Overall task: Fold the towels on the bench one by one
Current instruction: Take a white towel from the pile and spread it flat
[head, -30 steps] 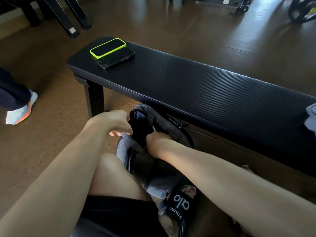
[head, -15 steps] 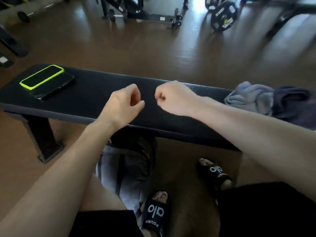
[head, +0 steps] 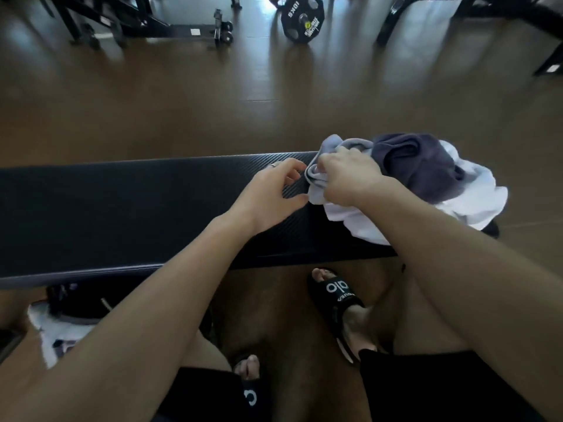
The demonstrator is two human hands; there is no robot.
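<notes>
Both forearms are extended forward over the black padded bench. The right hand is curled knuckles-up on the light grey towel, a fold of it gripped at the near edge of the pile. The left hand is held just beside that towel, fingers loosely bent and parted, nothing grasped; a ring is seen on 1 finger. 3 towels are counted, heaped together at the bench's right end: the light grey towel, a dark purple towel behind it, and a white towel underneath, draped over the end. A bag lies on the floor below the bench, contents not discernible. 2 black slides are worn. 1 weight plate stands beyond.
</notes>
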